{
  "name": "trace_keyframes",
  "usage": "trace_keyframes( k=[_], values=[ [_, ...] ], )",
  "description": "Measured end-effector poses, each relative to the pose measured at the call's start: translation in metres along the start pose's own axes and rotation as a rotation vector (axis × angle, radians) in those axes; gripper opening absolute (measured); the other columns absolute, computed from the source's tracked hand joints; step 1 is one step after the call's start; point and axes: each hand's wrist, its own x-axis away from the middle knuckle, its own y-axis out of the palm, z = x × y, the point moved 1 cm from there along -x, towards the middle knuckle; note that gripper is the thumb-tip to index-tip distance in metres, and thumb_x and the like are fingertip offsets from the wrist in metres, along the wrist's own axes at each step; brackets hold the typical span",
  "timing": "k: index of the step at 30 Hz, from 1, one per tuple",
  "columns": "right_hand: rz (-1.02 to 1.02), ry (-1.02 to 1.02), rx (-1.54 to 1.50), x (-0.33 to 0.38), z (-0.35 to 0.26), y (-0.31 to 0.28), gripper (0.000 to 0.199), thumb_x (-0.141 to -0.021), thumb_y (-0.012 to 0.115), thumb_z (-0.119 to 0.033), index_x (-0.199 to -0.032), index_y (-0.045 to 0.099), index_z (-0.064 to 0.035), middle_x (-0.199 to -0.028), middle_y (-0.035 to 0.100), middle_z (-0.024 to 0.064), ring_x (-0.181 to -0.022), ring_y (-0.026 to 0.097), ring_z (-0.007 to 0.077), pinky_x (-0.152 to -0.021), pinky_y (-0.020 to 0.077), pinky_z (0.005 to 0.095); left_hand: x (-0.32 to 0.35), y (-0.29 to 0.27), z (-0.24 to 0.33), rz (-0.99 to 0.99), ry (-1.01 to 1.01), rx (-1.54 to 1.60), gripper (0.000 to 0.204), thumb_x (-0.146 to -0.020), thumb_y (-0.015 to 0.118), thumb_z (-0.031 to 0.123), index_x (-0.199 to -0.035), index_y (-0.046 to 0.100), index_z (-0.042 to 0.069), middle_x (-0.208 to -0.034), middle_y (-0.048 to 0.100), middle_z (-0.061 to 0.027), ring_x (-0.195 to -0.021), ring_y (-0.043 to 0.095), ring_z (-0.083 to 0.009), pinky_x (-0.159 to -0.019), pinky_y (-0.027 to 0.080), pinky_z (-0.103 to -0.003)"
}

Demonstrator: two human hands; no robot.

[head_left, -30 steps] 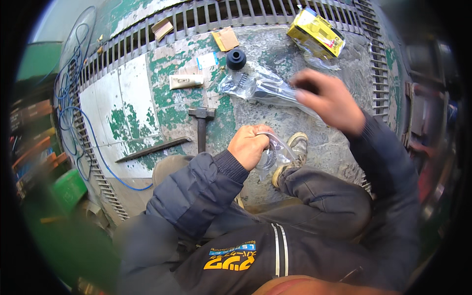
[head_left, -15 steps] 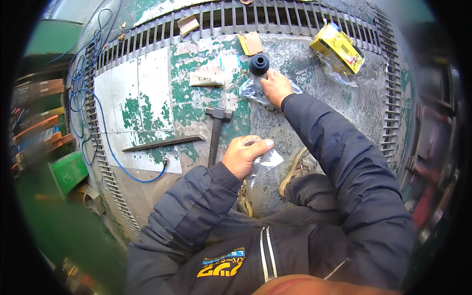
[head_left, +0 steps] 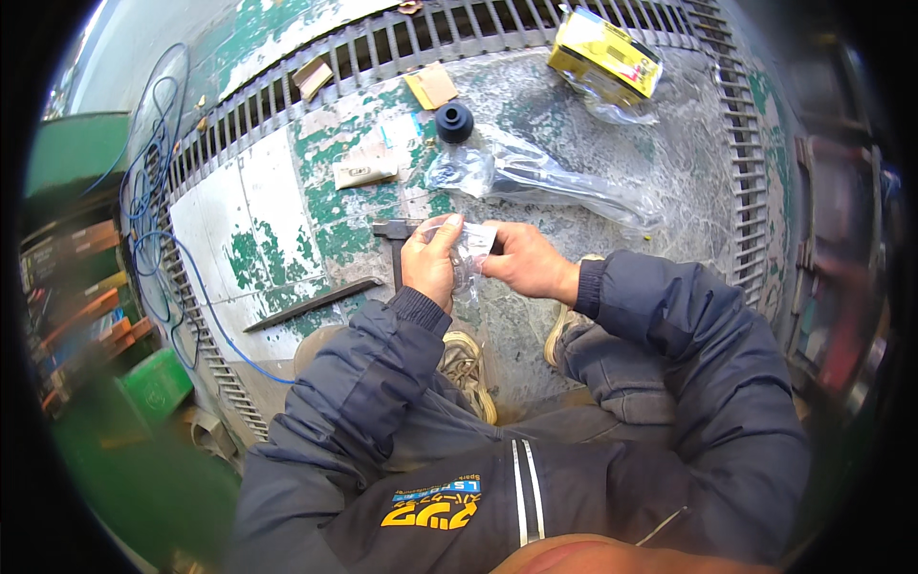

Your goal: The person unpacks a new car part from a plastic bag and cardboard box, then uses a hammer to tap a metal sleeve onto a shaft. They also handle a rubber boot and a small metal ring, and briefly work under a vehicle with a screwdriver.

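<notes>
A small clear plastic bag (head_left: pixel 470 256) with a white label is pinched between my hands in front of my knees. My left hand (head_left: pixel 430 260) grips its left side, thumb on top. At its right edge, the closed fingers of my right hand (head_left: pixel 528 260) hold the plastic; what the bag contains is too small to tell. Just beyond my left hand lies a hammer (head_left: pixel 393 230), its handle partly hidden by that hand. Farther off, a black rubber boot (head_left: pixel 454 122) stands on the floor beside a larger crumpled clear plastic bag (head_left: pixel 564 180).
A metal bar (head_left: pixel 311 306) lies at the left, near a coiled blue hose (head_left: pixel 153 182). A pale tube (head_left: pixel 365 172), an opened small carton (head_left: pixel 431 86) and a yellow box (head_left: pixel 604 59) lie farther out. A slotted drain grate (head_left: pixel 459 29) borders the floor.
My right hand has come back from beside the black rubber boot to the small bag in my left hand. The larger plastic bag now lies uncovered, and the view has shifted.
</notes>
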Motion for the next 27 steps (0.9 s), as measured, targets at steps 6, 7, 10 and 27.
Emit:
trace_keyframes(
  k=[6,7,10,27],
  values=[
    [-0.044,0.020,-0.158,0.009,-0.001,-0.006,0.042,-0.101,0.075,-0.019,-0.141,0.072,-0.0038,-0.118,0.082,0.0104,-0.107,0.076,0.0170,-0.095,0.0590,0.0371,-0.006,0.001,-0.009,-0.094,-0.020,0.015,0.020,-0.109,0.073,0.017,-0.119,0.072,0.000,-0.104,0.076,-0.0076,-0.090,0.071,-0.0149,-0.081,0.058,-0.032],
    [-0.082,0.029,-0.196,0.008,-0.003,-0.009,0.042,-0.103,0.074,-0.018,-0.143,0.072,-0.0041,-0.121,0.082,0.0086,-0.109,0.075,0.0153,-0.096,0.0586,0.0366,-0.007,0.001,-0.008,-0.092,-0.040,0.025,0.019,-0.109,0.072,0.017,-0.119,0.072,0.000,-0.104,0.076,-0.0076,-0.090,0.071,-0.0149,-0.081,0.058,-0.032],
    [-0.147,0.055,-0.291,-0.001,-0.005,-0.013,0.045,-0.107,0.073,-0.020,-0.149,0.069,-0.0043,-0.121,0.080,0.0032,-0.104,0.069,0.0094,-0.094,0.0574,0.0330,-0.007,-0.002,0.002,-0.107,-0.040,0.071,0.020,-0.111,0.068,0.020,-0.118,0.072,0.002,-0.103,0.076,-0.0076,-0.089,0.072,-0.0167,-0.082,0.058,-0.032],
    [-0.281,0.117,0.708,-0.030,0.078,-0.023,0.045,-0.095,0.078,-0.031,-0.128,0.074,-0.0014,-0.115,0.080,0.0223,-0.108,0.077,0.0413,-0.097,0.0596,0.0487,0.018,0.004,0.024,-0.284,-0.241,0.013,0.026,-0.106,0.073,0.035,-0.108,0.072,0.010,-0.089,0.072,-0.0038,-0.077,0.070,-0.0157,-0.069,0.057,-0.033]
  ],
)
